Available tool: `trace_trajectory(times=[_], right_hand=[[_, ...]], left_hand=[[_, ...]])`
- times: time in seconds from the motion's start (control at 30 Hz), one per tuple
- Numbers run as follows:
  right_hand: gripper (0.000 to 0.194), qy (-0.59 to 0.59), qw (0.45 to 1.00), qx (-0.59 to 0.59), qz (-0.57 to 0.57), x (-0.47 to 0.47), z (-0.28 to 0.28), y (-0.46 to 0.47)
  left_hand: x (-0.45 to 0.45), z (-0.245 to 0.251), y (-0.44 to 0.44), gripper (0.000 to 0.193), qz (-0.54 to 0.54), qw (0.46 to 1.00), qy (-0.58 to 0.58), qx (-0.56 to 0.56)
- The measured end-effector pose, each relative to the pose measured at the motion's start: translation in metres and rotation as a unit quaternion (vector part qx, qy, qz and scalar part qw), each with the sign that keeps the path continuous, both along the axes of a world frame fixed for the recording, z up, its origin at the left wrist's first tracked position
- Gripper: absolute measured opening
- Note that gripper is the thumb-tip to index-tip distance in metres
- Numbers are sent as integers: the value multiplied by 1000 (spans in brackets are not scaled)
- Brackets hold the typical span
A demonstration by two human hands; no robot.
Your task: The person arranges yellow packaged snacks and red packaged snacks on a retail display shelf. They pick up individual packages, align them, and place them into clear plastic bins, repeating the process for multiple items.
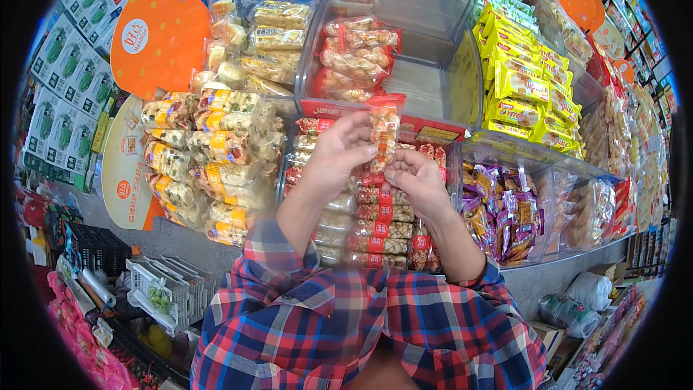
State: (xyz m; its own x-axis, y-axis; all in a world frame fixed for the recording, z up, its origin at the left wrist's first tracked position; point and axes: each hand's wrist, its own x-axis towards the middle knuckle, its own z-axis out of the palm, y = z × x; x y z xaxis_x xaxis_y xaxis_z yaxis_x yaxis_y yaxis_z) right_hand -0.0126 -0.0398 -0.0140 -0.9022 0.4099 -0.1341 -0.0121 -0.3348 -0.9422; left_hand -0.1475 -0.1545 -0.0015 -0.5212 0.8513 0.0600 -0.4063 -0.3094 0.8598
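Observation:
Between both my hands is a snack packet (384, 132) in clear wrap with red ends, standing roughly upright over the display bins. My left hand (346, 143) grips its left side, thumb across the front. At its lower end, my right hand (414, 173) pinches the red edge with thumb and fingertips. Just behind it, similar red-ended packets (354, 59) lie stacked on the left side of a clear plastic bin (427, 84), whose right side shows a bare floor. Below my hands, wrapped bars with red bands (381, 230) fill another compartment.
Wrapped nut-and-seed bars with orange bands (222, 146) are piled at the left, beside orange display boards (162, 27). Yellow packets (522, 86) and purple packets (503, 211) fill bins at the right. Grey plastic baskets (170, 287) stand low on the left; plastic-wrapped bundles (574, 309) lie low right.

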Motion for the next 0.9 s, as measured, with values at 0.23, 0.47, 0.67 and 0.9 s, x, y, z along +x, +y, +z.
trace_trajectory(times=[0.23,0.47,0.67,0.9], right_hand=[[20,-21,1000,8,0,1,1,0],[18,-49,999,13,5,3,3,2],[18,-32,999,22,-3,3,-2,3],[15,-18,999,40,-11,4,-7,3]], left_hand=[[1,10,-1,32,60,997,-46,-33],[1,8,0,26,80,996,-44,-5],[-1,6,1,25,97,994,-40,-25],[-1,5,2,19,105,992,-61,-27]])
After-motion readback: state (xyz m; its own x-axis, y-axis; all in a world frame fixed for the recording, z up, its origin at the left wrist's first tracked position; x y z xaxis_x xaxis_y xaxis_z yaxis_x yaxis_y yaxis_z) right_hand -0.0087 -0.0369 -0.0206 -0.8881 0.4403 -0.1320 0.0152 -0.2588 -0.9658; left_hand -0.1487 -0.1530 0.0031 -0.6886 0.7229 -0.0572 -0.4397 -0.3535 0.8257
